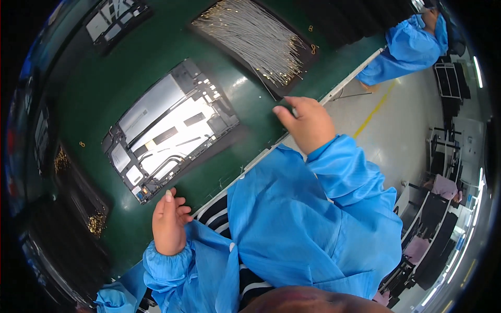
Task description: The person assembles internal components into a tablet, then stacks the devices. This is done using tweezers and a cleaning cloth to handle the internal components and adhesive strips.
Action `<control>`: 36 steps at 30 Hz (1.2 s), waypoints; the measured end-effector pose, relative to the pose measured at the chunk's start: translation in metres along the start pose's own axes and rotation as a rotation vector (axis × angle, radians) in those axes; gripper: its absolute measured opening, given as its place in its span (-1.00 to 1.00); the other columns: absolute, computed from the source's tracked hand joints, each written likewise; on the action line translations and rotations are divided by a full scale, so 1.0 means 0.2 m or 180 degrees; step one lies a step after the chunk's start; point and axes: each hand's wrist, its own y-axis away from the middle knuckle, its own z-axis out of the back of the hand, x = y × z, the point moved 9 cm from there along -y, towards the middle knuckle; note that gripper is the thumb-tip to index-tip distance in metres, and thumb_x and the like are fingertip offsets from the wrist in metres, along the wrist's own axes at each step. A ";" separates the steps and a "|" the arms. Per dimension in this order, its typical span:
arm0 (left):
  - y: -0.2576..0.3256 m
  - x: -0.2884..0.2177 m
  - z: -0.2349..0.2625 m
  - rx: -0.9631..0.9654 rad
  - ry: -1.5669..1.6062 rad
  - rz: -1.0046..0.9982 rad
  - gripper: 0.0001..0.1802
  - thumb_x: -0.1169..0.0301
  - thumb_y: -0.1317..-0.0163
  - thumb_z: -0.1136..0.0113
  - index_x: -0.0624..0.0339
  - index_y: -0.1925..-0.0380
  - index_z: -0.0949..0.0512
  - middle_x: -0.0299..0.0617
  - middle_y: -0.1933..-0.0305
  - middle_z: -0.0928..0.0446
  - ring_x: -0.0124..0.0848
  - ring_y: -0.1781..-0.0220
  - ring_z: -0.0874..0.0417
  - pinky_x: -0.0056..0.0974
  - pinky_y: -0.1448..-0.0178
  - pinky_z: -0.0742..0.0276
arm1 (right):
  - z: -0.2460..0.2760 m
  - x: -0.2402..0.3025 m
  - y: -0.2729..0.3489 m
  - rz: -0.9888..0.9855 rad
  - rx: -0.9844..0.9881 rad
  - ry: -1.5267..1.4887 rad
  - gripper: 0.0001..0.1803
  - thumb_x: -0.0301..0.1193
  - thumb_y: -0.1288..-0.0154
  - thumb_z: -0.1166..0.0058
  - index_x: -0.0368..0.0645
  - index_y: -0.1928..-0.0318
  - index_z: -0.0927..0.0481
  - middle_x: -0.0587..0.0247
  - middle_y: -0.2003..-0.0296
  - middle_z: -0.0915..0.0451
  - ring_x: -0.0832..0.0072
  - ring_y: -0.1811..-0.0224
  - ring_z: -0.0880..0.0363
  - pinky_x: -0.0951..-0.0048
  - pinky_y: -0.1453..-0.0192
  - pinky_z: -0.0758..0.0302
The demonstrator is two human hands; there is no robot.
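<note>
— So, where are our hands?
— Our left hand (pixel 169 223) rests loosely curled and empty at the table (pixel 156 52) edge, just beside the opened tablet (pixel 169 128), likely to steady it.
— And the right?
— Our right hand (pixel 308 122) reaches, fingers bent, to the wire tray (pixel 255 39) corner; whether it pinches anything, we cannot tell.

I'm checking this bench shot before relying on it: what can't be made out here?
Head view only:
- Right hand: fingertips at the wire tray edge; any pinched wire too small to see.
- Left hand: palm turned away.
- Opened tablet: small parts too fine.
- Dark trays on the left: lost in the blurred, dark rim.
</note>
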 end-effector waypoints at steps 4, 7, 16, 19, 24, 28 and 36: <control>0.01 0.01 -0.02 0.0073 0.0013 -0.0073 -0.52 0.14 -0.15 0.07 0.34 0.10 -0.29 -0.25 0.38 -0.38 -0.53 0.45 -0.40 -0.44 0.42 -0.33 | 0.01 0.09 0.00 0.0706 -0.0548 0.0360 -0.74 -0.32 0.03 -0.07 -0.19 0.31 -0.51 0.11 0.40 -0.47 0.19 0.34 -0.42 0.29 0.26 -0.39; 0.02 0.03 -0.02 0.0004 0.0032 -0.0160 -0.52 0.14 -0.15 0.07 0.33 0.09 -0.29 -0.24 0.38 -0.38 -0.53 0.42 -0.39 -0.44 0.39 -0.34 | 0.03 0.09 0.00 0.1014 -0.0870 0.0511 -0.80 -0.36 0.03 -0.06 -0.19 0.37 -0.52 0.11 0.43 -0.46 0.19 0.36 -0.42 0.28 0.29 -0.39; 0.27 -0.23 -0.12 -0.0422 -0.2609 -0.2659 -0.60 0.42 -0.03 -0.05 0.32 0.09 -0.33 0.03 0.11 -0.36 -0.16 0.11 -0.40 -0.17 0.04 -0.33 | 0.05 0.35 0.05 0.1415 0.0013 -0.0847 -0.89 -0.44 -0.03 0.01 -0.23 0.45 -0.49 0.07 0.46 -0.48 0.15 0.40 -0.43 0.33 0.30 -0.39; 0.52 -0.39 -0.36 -0.0300 -0.3173 -0.5122 -0.58 0.42 0.06 -0.14 0.26 0.13 -0.36 0.04 0.05 -0.31 0.03 0.04 -0.33 -0.10 -0.03 -0.25 | 0.03 0.56 0.21 0.1488 0.1163 -0.2882 -0.84 -0.40 -0.12 0.07 -0.25 0.41 -0.46 0.12 0.47 -0.49 0.24 0.38 -0.46 0.42 0.28 -0.38; 0.56 -0.42 -0.48 0.0064 -0.3265 -0.5328 -0.59 0.44 0.17 -0.19 0.18 0.21 -0.41 -0.09 0.21 -0.42 -0.16 0.22 -0.45 -0.22 0.20 -0.35 | -0.16 0.68 0.39 0.1252 0.3411 -0.3606 -0.82 -0.36 -0.20 0.12 -0.24 0.32 -0.37 0.15 0.36 -0.48 0.42 0.31 -0.45 0.47 0.22 -0.37; 0.40 -0.45 -0.52 -0.0187 -0.3550 -0.4747 -0.69 0.47 0.23 -0.18 0.16 0.35 -0.47 -0.22 0.41 -0.45 -0.32 0.46 -0.48 -0.29 0.45 -0.31 | -0.31 0.57 0.32 -0.0118 0.3475 -0.3367 -0.76 -0.28 -0.21 0.13 -0.24 0.31 -0.38 0.21 0.40 -0.46 0.55 0.39 -0.41 0.53 0.34 -0.37; 0.11 -0.50 -0.56 -0.0711 -0.4103 -0.4235 -0.83 0.46 0.12 -0.12 0.14 0.43 -0.48 -0.28 0.43 -0.43 -0.33 0.35 -0.44 -0.27 0.31 -0.28 | -0.27 0.48 0.03 0.0019 0.0760 -0.3659 -0.57 -0.15 -0.28 0.37 -0.31 0.12 -0.25 0.10 0.28 -0.49 0.54 0.37 -0.36 0.51 0.14 -0.30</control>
